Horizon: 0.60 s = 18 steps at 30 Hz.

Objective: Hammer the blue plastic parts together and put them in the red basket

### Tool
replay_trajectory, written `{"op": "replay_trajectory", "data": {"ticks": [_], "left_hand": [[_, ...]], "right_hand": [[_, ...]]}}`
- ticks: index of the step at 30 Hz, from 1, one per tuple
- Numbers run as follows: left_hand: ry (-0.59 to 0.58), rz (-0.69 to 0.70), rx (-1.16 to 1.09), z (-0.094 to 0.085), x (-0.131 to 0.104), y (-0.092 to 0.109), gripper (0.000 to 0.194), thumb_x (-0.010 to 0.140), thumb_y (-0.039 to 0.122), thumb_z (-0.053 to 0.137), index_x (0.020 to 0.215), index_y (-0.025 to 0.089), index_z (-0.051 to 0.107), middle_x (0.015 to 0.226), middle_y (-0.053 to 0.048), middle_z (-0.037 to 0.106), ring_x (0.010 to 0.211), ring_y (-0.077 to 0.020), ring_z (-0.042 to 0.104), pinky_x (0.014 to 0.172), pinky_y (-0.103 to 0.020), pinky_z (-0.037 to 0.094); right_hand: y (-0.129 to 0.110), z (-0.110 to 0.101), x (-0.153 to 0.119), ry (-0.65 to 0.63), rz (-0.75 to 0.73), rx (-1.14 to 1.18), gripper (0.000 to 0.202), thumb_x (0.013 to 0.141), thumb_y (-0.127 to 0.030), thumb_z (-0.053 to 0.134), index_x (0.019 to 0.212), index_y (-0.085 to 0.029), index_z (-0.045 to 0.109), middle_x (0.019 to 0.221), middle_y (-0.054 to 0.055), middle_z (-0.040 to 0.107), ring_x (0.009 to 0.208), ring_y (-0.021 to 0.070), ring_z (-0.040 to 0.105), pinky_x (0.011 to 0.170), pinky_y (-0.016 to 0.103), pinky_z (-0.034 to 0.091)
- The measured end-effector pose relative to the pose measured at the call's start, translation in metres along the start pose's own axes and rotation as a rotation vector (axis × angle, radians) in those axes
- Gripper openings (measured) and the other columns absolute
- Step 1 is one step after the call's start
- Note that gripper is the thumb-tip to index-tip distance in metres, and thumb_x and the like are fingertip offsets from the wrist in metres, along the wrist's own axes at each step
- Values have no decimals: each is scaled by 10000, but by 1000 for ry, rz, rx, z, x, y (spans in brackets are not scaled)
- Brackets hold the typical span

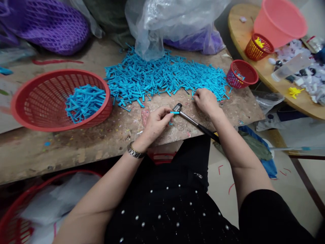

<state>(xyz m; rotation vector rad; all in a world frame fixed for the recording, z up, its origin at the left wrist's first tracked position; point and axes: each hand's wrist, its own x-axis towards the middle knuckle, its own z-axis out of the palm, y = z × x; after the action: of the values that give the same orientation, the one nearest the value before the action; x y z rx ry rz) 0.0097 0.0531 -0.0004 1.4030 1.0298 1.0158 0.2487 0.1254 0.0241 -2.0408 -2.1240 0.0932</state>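
Note:
My left hand [159, 122], with a metal watch at its wrist, pinches a small blue plastic stick [174, 113] above the front edge of the worktable. My right hand [205, 100] is at the front of a wide pile of blue plastic pieces [162, 74], its fingers drawn together there; what they hold, if anything, is hidden. Between the two hands lies a hammer [190, 120], its metal head beside the blue stick and its black handle passing under my right forearm. To the left, a red plastic basket [45, 98] contains more blue pieces.
A small red basket [242, 73] stands at the table's right end. Clear plastic bags [175, 20] rest against the pile's back. A round wooden table [238, 30] at right carries a pink bucket [280, 22] and a small basket of yellow pieces [259, 46]. Another red basket [15, 217] sits below, left.

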Motion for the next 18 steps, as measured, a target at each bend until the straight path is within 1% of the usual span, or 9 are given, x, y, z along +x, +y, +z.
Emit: {"op": "replay_trajectory", "data": {"ticks": [5,8,14,18], "left_hand": [[4,7,-8,-1,0,-3,213,848,406,680,889,200,642,662,15,640,531,-93,513,488,-209,375],[0,8,-17,-1,0,-3,210,850,403,685,890,201,646,671,12,641,532,-93,512,484,-211,368],[2,-1,-58,-1,0,-6,240,831,430,719,872,204,648,662,13,643,517,-88,512,468,-207,371],[10,-42,-114,-1,0,-7,281,806,451,746,891,204,642,667,13,670,491,-79,510,450,-200,376]], "right_hand": [[-2,14,12,14,56,-23,145,876,-205,637,960,-154,743,1038,212,730,1016,364,656,887,497,510],[0,18,16,7,72,-14,149,881,-156,594,937,-154,733,1009,214,728,1003,371,663,892,513,510],[-3,12,8,7,37,16,256,861,-69,496,969,-150,713,1000,182,747,995,351,675,928,491,511],[-4,7,-3,65,-1,116,366,849,-73,449,1107,-136,701,1049,161,754,1001,331,675,937,470,504]]}}
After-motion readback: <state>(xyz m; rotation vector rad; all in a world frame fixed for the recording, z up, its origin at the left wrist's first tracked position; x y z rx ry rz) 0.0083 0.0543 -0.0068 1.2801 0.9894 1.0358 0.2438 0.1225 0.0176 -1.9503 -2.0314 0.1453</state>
